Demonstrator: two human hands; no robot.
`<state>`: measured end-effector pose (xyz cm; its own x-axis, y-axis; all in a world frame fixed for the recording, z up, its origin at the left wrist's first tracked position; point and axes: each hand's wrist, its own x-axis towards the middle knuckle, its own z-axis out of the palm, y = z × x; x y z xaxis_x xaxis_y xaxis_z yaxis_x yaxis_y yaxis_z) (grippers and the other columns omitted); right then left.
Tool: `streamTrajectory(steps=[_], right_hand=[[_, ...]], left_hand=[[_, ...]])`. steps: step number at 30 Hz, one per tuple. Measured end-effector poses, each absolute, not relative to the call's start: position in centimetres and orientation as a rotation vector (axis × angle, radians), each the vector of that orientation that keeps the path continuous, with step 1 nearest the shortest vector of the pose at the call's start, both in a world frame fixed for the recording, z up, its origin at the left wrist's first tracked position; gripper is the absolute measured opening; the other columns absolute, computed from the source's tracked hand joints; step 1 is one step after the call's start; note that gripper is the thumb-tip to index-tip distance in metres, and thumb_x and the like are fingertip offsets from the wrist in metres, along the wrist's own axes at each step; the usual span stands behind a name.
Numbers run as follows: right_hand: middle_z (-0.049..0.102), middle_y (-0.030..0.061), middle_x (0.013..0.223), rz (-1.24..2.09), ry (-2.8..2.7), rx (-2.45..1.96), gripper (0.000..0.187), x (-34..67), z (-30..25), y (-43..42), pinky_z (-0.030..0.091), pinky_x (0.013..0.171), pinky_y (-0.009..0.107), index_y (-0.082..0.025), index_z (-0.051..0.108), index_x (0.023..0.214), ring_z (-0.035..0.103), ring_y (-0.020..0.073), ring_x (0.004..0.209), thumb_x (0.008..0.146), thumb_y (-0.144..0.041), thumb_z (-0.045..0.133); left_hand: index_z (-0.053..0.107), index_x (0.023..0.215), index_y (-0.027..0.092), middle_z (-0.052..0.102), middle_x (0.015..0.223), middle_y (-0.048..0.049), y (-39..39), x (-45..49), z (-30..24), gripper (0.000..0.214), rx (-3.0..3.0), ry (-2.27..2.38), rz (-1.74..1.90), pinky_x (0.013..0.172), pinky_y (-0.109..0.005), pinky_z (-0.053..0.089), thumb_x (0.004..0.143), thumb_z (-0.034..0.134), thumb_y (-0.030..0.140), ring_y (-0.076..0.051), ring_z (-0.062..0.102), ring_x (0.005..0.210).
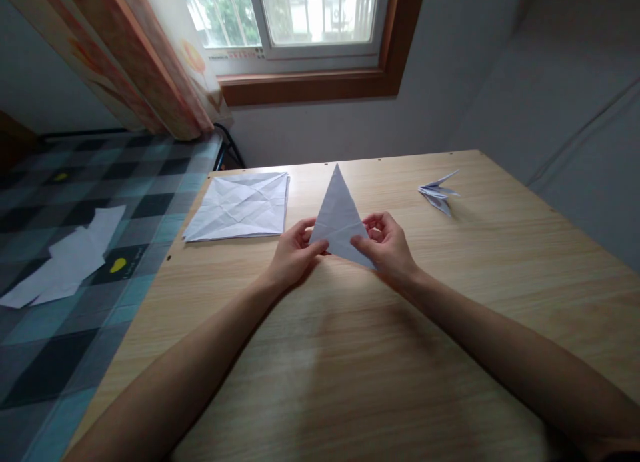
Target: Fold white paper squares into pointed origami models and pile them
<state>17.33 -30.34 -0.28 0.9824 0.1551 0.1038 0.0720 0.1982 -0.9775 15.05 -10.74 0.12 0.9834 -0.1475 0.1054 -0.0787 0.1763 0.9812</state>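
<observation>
A white sheet folded into a tall pointed triangle [339, 212] is held up over the wooden table [350, 355], its tip pointing away from me. My left hand [293, 255] pinches its lower left corner between thumb and fingers. My right hand [387, 245] pinches the lower right edge, fingers curled behind the paper. Both hands are closed on the paper.
A stack of creased white square sheets [240, 205] lies on the table to the left. A small folded paper figure [439, 192] sits at the far right. Loose white sheets [65, 255] lie on the checkered bed cover [55, 342] left of the table. A window and curtain are behind.
</observation>
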Motion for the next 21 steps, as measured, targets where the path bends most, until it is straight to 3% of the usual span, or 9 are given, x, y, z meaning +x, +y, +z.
streamTrajectory(steps=[2, 4, 8, 11, 14, 17, 21], right_hand=[[0.062, -0.0030, 0.091, 0.102, -0.192, -1.335, 0.058, 17.3, -0.3, -30.4, 0.054, 0.058, 0.028, -0.026, 0.052, 0.104, 0.062, 0.0133, 0.065, 0.059, -0.038, 0.087], [0.065, -0.0015, 0.091, 0.180, -0.238, -1.314, 0.053, 17.2, -0.2, -30.4, 0.055, 0.063, 0.031, -0.025, 0.055, 0.103, 0.064, 0.0154, 0.068, 0.063, -0.042, 0.085], [0.063, -0.0016, 0.067, 0.120, -0.270, -1.381, 0.033, 17.1, -0.3, -30.1, 0.050, 0.060, 0.029, -0.020, 0.059, 0.073, 0.060, 0.0153, 0.062, 0.067, -0.044, 0.081], [0.061, -0.0022, 0.062, -0.057, -0.157, -1.465, 0.029, 17.1, -0.7, -29.9, 0.045, 0.053, 0.027, -0.020, 0.057, 0.068, 0.055, 0.0138, 0.056, 0.069, -0.039, 0.079], [0.060, -0.0031, 0.060, -0.122, -0.079, -1.528, 0.025, 17.0, -1.1, -29.7, 0.043, 0.051, 0.025, -0.020, 0.056, 0.069, 0.053, 0.0125, 0.052, 0.072, -0.035, 0.076], [0.061, -0.0038, 0.062, -0.068, -0.104, -1.514, 0.025, 16.5, -0.9, -29.6, 0.044, 0.050, 0.025, -0.021, 0.054, 0.073, 0.055, 0.0118, 0.051, 0.075, -0.034, 0.075], [0.067, -0.0018, 0.077, 0.066, -0.260, -1.427, 0.026, 15.7, -0.1, -29.3, 0.052, 0.057, 0.027, -0.021, 0.056, 0.084, 0.064, 0.0145, 0.062, 0.076, -0.035, 0.076]], left_hand=[[0.059, 0.110, 0.014, 0.073, 0.081, -0.0028, -10.8, 14.8, 0.4, 0.047, 1.354, -0.174, -0.064, 0.066, -0.026, 0.054, 0.071, 0.081, 0.028, -0.015, 0.067, 0.069], [0.060, 0.109, 0.014, 0.072, 0.081, -0.0034, -10.8, 14.7, 0.4, 0.044, 1.355, -0.182, -0.085, 0.064, -0.026, 0.053, 0.073, 0.079, 0.030, -0.014, 0.066, 0.068], [0.057, 0.119, 0.017, 0.070, 0.089, -0.0043, -11.1, 14.6, 0.1, 0.047, 1.547, -0.135, 0.071, 0.064, -0.027, 0.051, 0.077, 0.073, 0.032, -0.014, 0.064, 0.070], [0.053, 0.129, 0.022, 0.061, 0.123, -0.0102, -11.6, 14.2, -0.1, 0.059, 1.808, -0.094, 0.348, 0.080, -0.035, 0.054, 0.075, 0.076, 0.033, -0.022, 0.065, 0.100], [0.044, 0.140, 0.028, 0.049, 0.142, -0.0117, -12.2, 13.6, -0.4, 0.080, 1.973, -0.234, 0.405, 0.101, -0.047, 0.047, 0.072, 0.081, 0.044, -0.031, 0.051, 0.128], [0.033, 0.148, 0.027, 0.040, 0.151, -0.0137, -12.6, 13.2, -0.7, 0.098, 2.023, -0.415, 0.346, 0.114, -0.054, 0.035, 0.067, 0.083, 0.053, -0.035, 0.039, 0.140], [0.025, 0.153, 0.025, 0.031, 0.156, -0.0156, -12.8, 13.2, -0.9, 0.113, 2.069, -0.473, 0.284, 0.119, -0.056, 0.027, 0.063, 0.085, 0.056, -0.038, 0.029, 0.145]])
